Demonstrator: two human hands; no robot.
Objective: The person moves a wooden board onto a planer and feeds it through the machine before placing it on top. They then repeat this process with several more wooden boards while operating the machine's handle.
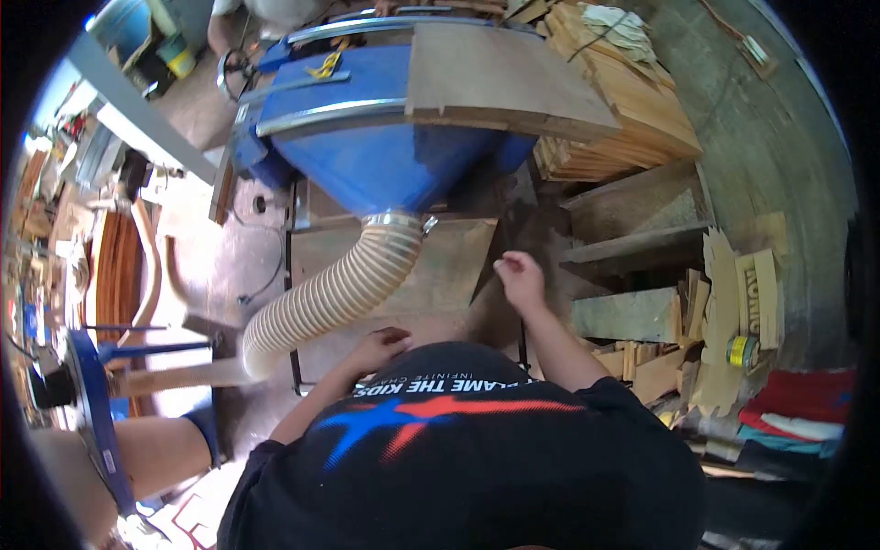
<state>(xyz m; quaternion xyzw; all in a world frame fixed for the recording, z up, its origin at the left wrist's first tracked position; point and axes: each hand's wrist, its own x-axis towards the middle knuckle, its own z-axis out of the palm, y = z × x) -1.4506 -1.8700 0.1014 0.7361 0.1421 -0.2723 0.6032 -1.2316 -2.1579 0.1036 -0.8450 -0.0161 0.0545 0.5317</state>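
A black shirt [513, 467] is nearest; left hand [378, 348] and right hand [521, 278] curl loosely, grip released; board [495, 73] overhangs blue tabletop's [376, 75] near edge, rails [335, 115] probably supporting it.

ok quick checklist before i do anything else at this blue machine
1. Left hand free: ok, no object shows in it.
2. Right hand clear of the board: ok, it is apart from it.
3. Board lying over the blue machine: ok, though its near edge juts past the rail.
4. Hose joined to the machine's underside: ok, attached at the collar.
5. Other person standing clear: not ok, an arm is close beside the handwheel.
6. Machine switched off: cannot tell.
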